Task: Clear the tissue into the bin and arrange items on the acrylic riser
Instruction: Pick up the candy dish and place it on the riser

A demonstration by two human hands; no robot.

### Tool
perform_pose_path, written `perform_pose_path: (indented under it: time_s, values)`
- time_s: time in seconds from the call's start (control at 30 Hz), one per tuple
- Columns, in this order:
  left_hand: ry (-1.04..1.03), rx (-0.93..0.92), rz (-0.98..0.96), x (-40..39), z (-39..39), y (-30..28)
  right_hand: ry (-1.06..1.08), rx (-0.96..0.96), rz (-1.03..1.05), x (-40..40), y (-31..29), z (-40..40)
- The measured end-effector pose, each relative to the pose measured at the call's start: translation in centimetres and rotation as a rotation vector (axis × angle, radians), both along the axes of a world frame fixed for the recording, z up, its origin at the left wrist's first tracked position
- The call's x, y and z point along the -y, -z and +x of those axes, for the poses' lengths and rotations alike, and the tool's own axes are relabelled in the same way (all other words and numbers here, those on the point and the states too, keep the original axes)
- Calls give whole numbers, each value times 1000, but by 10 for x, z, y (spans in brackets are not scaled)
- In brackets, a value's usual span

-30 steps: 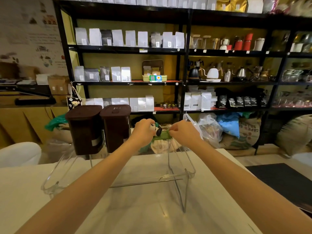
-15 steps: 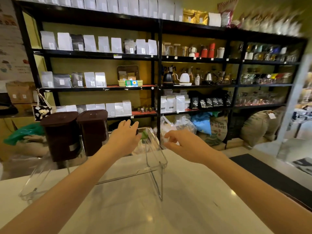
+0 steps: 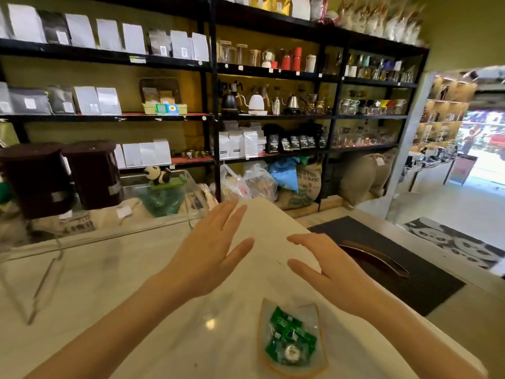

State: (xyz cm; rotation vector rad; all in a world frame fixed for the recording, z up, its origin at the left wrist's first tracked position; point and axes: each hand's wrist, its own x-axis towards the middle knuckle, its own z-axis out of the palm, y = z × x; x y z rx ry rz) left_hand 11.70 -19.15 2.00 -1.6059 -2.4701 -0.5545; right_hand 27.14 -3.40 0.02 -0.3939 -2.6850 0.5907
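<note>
We hold left hand [image 3: 210, 250] and right hand [image 3: 330, 272] open, empty, above worktop [image 3: 123, 296] middle. Panda [image 3: 158, 175] sits atop riser [image 3: 188, 192] at far edge. Dish [image 3: 292, 340] of green packets, perhaps sweets, near front edge. No tissue seen.

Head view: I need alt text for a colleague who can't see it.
Both hands, left hand and right hand, hover open and empty over a pale countertop. A panda figurine sits atop the clear acrylic riser behind, and a glass dish of green-wrapped candies lies nearest the camera.
</note>
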Motion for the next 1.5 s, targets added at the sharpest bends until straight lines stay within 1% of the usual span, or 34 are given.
perform_pose_path:
  time_s: [0.07,0.17,0.23,0.33,0.4,0.47,0.57,0.67,0.77,0.93,1.17,1.33,1.5]
  values:
    - [24,116,-28,2,8,10,30,-25,-16,0,9,7]
    - [43,435,-99,7,28,24,47,-3,-76,5,23,24]
    - [57,601,-135,13,43,38,63,20,-158,9,37,37]
    - [71,787,-77,18,52,58,70,16,-281,17,50,45]
    - [75,908,-20,21,57,68,82,16,-407,22,53,47]
    - [94,965,5,23,62,73,82,11,-530,27,56,49]
    - [121,987,84,22,70,81,79,-1,-600,32,60,51]
    - [98,990,184,22,73,88,101,-25,-654,34,61,49]
    - [79,929,191,23,73,90,112,-52,-705,37,62,47]
    - [39,849,214,23,72,90,166,-44,-810,35,60,39]
    - [-11,804,277,28,65,65,70,-14,-743,27,31,22]
    - [-46,744,352,33,52,31,6,-47,-733,27,-2,-2]
    - [-103,675,414,40,28,-6,-56,-99,-674,31,-38,-42]
